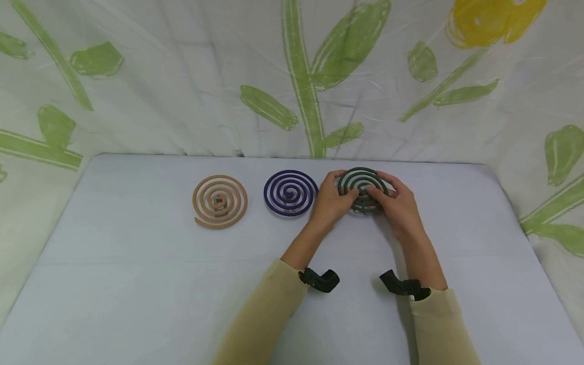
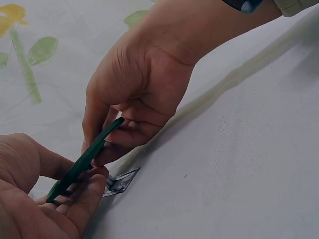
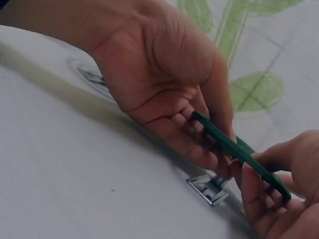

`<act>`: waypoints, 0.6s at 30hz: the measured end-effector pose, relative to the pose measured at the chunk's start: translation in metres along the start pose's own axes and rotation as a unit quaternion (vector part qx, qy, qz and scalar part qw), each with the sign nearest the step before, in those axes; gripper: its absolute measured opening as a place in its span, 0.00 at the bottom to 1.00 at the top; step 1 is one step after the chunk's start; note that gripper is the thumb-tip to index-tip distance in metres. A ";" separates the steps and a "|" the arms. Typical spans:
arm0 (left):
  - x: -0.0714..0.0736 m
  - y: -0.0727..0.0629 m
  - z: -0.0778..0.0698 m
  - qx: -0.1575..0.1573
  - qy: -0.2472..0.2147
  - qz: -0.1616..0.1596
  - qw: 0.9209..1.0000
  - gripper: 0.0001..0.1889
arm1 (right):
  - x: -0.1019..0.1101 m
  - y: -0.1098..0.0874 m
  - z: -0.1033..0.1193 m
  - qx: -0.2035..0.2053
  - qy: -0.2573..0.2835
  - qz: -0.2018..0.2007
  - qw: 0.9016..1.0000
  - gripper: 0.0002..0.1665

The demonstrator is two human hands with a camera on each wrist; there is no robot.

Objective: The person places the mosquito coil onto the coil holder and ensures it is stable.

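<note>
Both hands hold a dark green mosquito coil [image 1: 363, 185] at the right back of the table. My left hand [image 1: 333, 200] grips its left edge, thumb on top and fingers beneath. On the other side, my right hand [image 1: 401, 203] pinches it the same way, its thumb near the middle. In the left wrist view the coil looks tilted edge-on, above a small metal stand [image 2: 122, 185]. The right wrist view shows this stand [image 3: 208, 189] on the table below the fingers. Whether coil and stand touch is hidden by the fingers.
Left of the hands, a dark blue mosquito coil [image 1: 290, 192] rests on a metal stand. Farther left lies an orange-tan coil [image 1: 219, 177], also over a stand. The white table [image 1: 137, 304] ends at a white curtain [image 1: 205, 101] painted with green leaves.
</note>
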State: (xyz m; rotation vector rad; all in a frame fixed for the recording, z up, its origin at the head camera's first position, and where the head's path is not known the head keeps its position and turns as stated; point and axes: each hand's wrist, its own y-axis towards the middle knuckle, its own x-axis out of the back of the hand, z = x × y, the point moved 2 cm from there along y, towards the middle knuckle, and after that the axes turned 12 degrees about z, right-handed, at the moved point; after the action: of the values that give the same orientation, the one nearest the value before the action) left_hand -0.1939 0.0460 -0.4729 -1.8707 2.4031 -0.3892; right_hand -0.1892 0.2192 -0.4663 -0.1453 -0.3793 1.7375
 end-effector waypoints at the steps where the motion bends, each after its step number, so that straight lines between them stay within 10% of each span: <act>1: 0.000 0.000 0.000 0.001 0.001 0.000 1.000 0.30 | 0.000 0.000 0.000 -0.002 0.013 0.002 1.000 0.41; 18: 0.000 0.001 0.000 0.006 -0.021 0.006 1.000 0.30 | -0.001 0.000 0.002 -0.018 0.091 0.030 0.995 0.43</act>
State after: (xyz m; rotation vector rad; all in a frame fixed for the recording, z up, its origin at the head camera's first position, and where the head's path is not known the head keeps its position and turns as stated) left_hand -0.1948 0.0456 -0.4733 -1.8405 2.3787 -0.3602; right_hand -0.1891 0.2180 -0.4648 -0.3425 -0.2751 1.7612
